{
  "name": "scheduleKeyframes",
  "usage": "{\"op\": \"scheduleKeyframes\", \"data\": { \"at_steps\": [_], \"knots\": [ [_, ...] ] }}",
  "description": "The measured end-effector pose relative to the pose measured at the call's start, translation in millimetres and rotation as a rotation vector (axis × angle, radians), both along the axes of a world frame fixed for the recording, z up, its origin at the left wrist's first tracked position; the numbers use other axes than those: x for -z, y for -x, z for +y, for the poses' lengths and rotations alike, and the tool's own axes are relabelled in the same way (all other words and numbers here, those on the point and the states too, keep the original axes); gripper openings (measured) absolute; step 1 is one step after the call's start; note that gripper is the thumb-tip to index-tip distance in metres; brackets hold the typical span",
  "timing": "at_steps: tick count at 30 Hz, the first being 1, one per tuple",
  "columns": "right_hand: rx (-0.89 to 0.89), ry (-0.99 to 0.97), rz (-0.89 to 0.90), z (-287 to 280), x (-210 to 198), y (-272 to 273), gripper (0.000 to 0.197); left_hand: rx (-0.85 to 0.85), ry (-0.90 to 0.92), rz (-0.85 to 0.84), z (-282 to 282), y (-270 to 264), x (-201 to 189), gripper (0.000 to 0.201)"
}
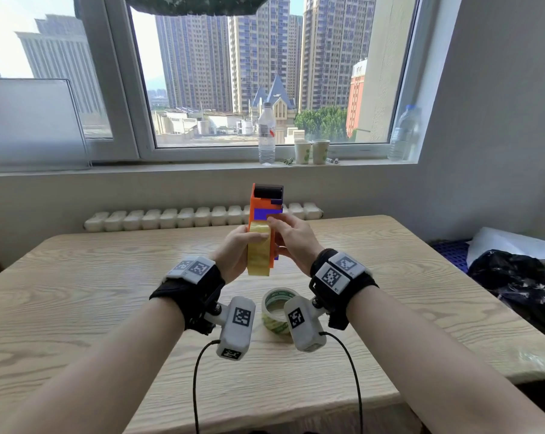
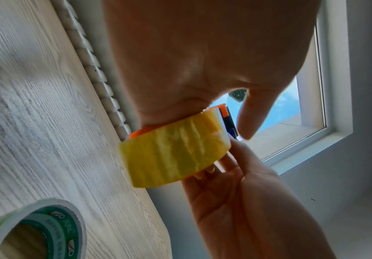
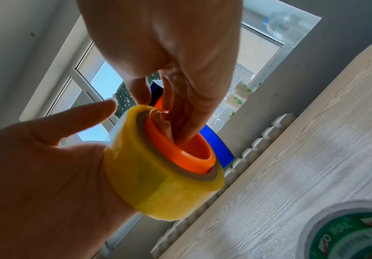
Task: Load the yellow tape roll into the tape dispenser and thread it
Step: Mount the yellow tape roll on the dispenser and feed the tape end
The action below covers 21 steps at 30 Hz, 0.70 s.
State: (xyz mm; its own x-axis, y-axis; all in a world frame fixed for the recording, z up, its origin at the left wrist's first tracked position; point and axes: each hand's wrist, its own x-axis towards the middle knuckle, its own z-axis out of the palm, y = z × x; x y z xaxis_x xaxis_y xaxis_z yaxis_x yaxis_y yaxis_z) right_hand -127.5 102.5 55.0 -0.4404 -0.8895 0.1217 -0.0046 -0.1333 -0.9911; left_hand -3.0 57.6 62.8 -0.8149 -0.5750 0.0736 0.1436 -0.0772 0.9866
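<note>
Your left hand [image 1: 235, 252] and right hand [image 1: 291, 238] grip the tape dispenser [image 1: 266, 211] upright at frame centre, long axis vertical, yellow tape roll [image 1: 258, 253] mounted low.

Head view downward over table [image 1: 108, 292]; wrist views close, upward, sharing window [image 1: 264, 73].

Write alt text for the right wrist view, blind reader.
A yellow tape roll sits on the orange hub of a tape dispenser, held up between two hands. The left hand cups the roll; right hand fingers reach into the hub. Another tape roll lies on the wooden table.
</note>
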Motion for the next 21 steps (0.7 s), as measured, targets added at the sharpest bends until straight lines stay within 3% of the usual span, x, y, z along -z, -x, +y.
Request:
{"op": "scheduleKeyframes", "data": {
  "at_steps": [7, 13, 17, 21],
  "knots": [
    [-0.088, -0.003, -0.035, 7.6, -0.5, 1.8, 0.032, -0.023, 0.007, 0.010, 1.9, -1.6, 0.5, 0.017],
    [-0.111, -0.010, 0.008, 11.7, -0.3, 2.0, 0.034, -0.071, -0.005, 0.000, 1.9, 3.2, 2.2, 0.031],
    [-0.043, -0.008, 0.046, 9.5, -0.6, 2.5, 0.031, 0.025, 0.005, 0.004, 1.2, 0.4, 2.2, 0.033],
    [-0.023, -0.010, 0.029, 9.9, -2.2, 1.2, 0.028, 0.044, 0.012, -0.031, -0.5, -1.3, 4.2, 0.053]
  ]
}}
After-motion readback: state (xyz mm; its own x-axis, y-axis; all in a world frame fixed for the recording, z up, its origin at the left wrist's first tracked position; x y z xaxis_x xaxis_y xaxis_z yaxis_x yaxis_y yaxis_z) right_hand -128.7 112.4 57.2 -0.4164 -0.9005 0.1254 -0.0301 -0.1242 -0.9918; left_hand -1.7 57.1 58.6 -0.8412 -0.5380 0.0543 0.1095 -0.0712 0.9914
